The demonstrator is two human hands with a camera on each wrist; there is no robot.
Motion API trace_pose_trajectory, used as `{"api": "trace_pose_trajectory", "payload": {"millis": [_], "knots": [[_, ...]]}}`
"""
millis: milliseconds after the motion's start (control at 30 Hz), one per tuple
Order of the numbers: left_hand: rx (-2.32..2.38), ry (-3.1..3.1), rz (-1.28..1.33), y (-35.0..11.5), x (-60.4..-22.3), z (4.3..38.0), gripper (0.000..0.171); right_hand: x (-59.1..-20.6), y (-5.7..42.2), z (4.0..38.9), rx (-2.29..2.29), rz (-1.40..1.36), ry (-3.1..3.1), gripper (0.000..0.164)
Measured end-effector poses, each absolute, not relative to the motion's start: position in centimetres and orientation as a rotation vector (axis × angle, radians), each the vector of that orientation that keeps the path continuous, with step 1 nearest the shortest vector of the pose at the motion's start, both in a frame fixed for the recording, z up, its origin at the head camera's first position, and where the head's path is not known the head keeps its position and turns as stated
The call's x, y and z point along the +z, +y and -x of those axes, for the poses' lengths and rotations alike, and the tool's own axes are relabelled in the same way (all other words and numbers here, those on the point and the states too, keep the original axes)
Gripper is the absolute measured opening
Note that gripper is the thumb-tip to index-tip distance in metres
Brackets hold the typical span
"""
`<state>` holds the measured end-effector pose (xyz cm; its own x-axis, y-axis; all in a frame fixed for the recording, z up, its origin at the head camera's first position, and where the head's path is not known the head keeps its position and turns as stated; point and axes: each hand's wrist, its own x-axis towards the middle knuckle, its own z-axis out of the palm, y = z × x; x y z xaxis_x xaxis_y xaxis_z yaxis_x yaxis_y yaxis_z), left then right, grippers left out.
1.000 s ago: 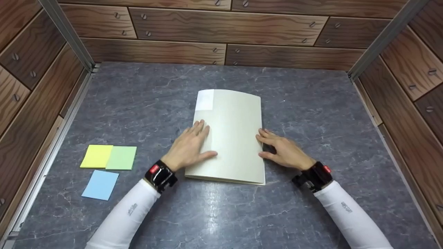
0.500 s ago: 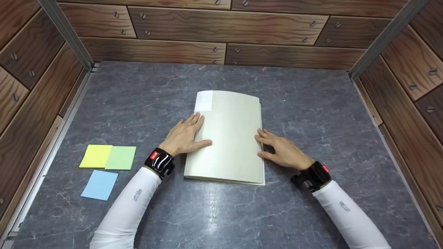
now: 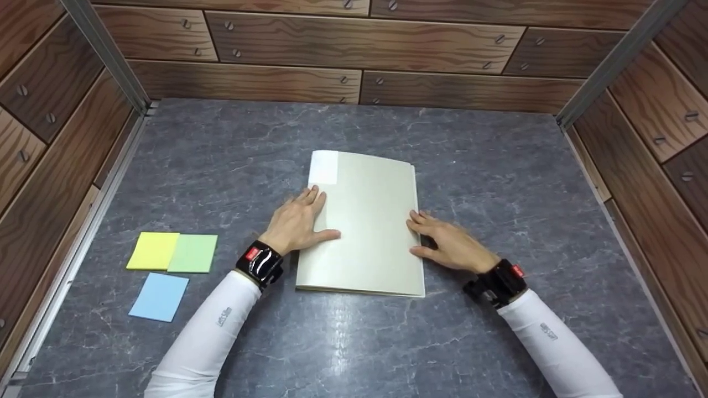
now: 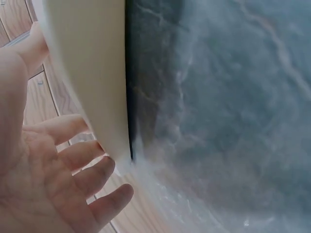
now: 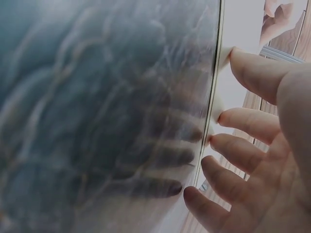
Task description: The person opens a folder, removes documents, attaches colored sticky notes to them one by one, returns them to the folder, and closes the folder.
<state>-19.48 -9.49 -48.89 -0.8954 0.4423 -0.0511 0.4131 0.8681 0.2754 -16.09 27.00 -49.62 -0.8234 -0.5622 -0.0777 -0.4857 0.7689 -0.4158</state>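
Note:
A pale cream folder with a white label at its far left corner lies closed on the table. My left hand rests along its left edge, with the fingertips and thumb on the cover. In the left wrist view the folder's rounded spine shows beside the fingers. At the opposite side my right hand touches the right edge with fingertips and thumb. The right wrist view shows those fingertips against the thin open-side edge, and neither hand is curled round the folder.
Left of the folder lie three sticky-note pads: a yellow pad and a green pad side by side, and a blue pad nearer me. The grey marbled table is enclosed by wood-patterned walls.
My left hand has slid a little away from me along the left edge, then slightly back. The folder's far edge sits lower and flatter. The right hand has barely moved.

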Motion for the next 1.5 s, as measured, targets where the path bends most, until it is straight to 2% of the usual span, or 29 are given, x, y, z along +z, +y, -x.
{"api": "trace_pose_trajectory", "payload": {"millis": [633, 1033, 1500], "knots": [[0.290, 2.994, -0.674, -8.6, -49.6, 19.1, 0.101, -49.7, 27.0, 16.0, -0.553, 0.844, 2.776, 0.065], [0.214, 2.977, -0.585, -7.9, -49.4, 18.9, 0.100, -49.6, 26.1, 15.5, -0.497, 0.875, 2.758, 0.070], [0.161, 3.006, -0.530, -7.4, -49.5, 18.7, 0.100, -49.2, 24.8, 13.9, -0.336, 0.944, 2.837, 0.091]]}}
